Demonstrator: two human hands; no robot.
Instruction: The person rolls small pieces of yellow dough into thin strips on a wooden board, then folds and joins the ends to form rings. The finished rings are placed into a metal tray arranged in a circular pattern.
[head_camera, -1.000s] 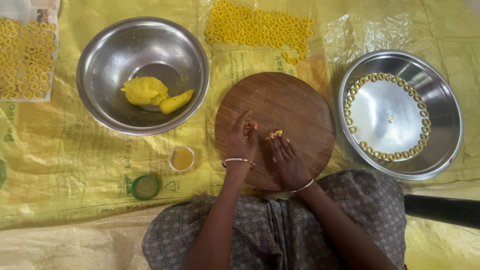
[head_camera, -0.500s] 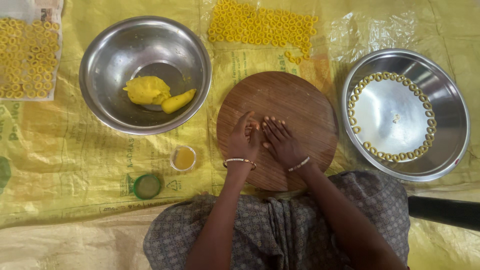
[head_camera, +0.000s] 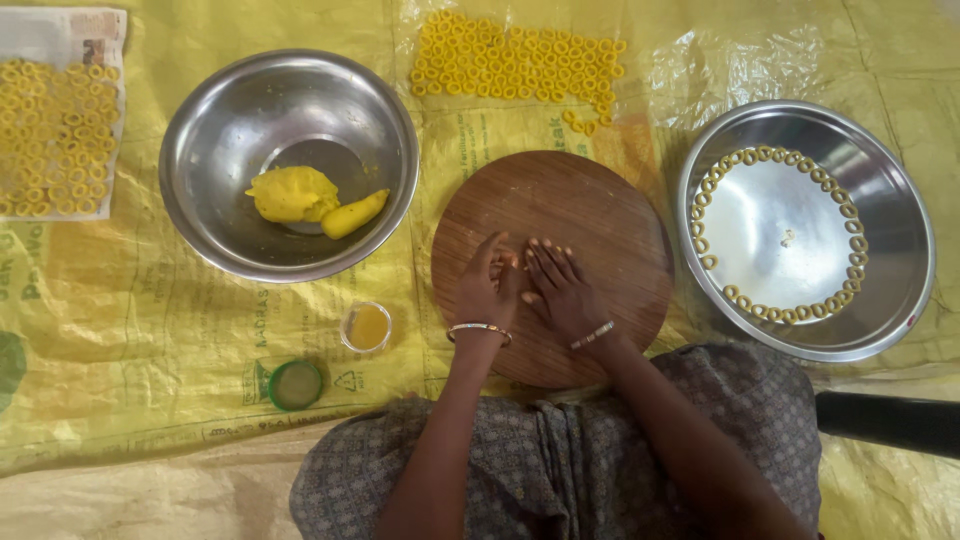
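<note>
on the far left, rows of yellow dough rings (head_camera: 55, 140) dry on a sheet of paper (head_camera: 60, 30). right of them the steel bowl (head_camera: 200, 200) holds the dough lump (head_camera: 292, 193) with a short dough roll (head_camera: 352, 214) beside it. nearer you sit a small oil cup (head_camera: 366, 327) and a green lid (head_camera: 296, 384). at the wooden board (head_camera: 590, 210), your left hand (head_camera: 487, 290) and right hand (head_camera: 562, 292) now lie flat, fingers spread, side by side; a second ago they pinched a small dough piece, which is now hidden under the palms, so you seem to be rolling it. more rings (head_camera: 520, 60) lie beyond. on the right, the steel plate (head_camera: 890, 300) carries a circle of rings (head_camera: 775, 155).
</note>
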